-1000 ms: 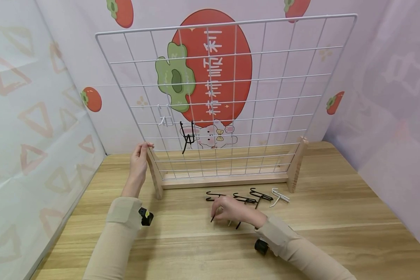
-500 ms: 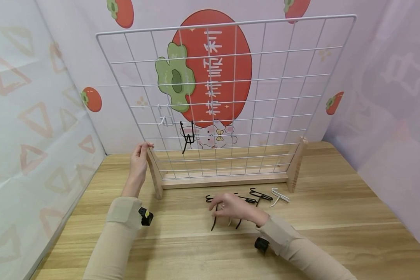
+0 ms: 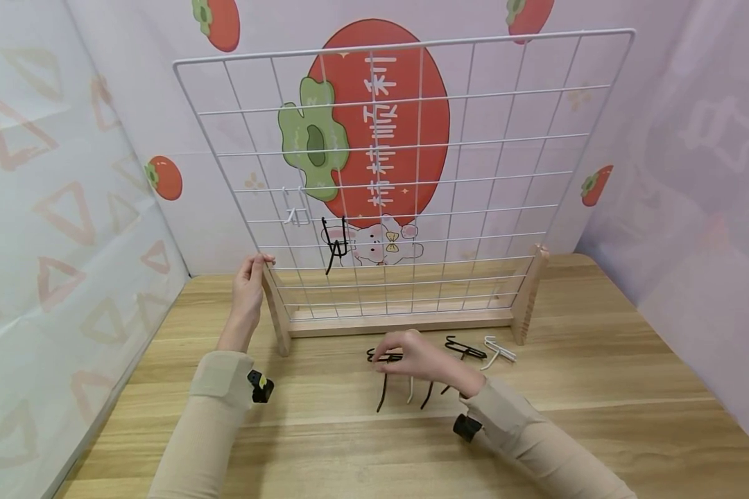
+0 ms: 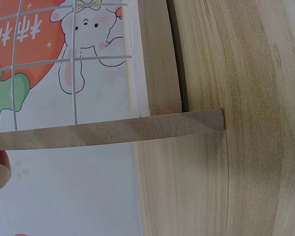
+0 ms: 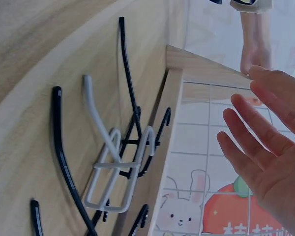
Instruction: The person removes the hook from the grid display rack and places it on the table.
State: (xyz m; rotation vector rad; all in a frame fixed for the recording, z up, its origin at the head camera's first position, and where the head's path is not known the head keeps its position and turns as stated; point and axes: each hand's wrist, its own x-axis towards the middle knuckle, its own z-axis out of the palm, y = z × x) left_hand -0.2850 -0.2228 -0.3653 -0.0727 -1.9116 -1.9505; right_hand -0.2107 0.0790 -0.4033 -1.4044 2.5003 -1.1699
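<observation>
My left hand [image 3: 247, 281] pinches the top of the left wooden upright [image 3: 277, 308] of a stand that holds a white wire grid [image 3: 406, 42]. Over a row of hooks on the table, my right hand [image 3: 415, 359] is held with its fingers apart and nothing in them, as the right wrist view shows. Below it lie a black hook [image 3: 382, 394], a white hook [image 5: 130, 189] and another black hook [image 5: 61, 147], partly covered by the hand in the head view. To the right are a black hook [image 3: 468, 348] and a white hook [image 3: 501, 351].
On the grid's left part hang a white hook [image 3: 296, 216] and a black hook [image 3: 336, 246]. A wooden crossbar [image 3: 399, 324] joins the stand's uprights behind the loose hooks. The wooden table [image 3: 324, 443] meets a printed backdrop [image 3: 131, 104] at the back and sides.
My right hand has let go of the leftmost black hook, which now lies on the table, and has risen slightly with its fingers opened. The left hand has stayed on the upright.
</observation>
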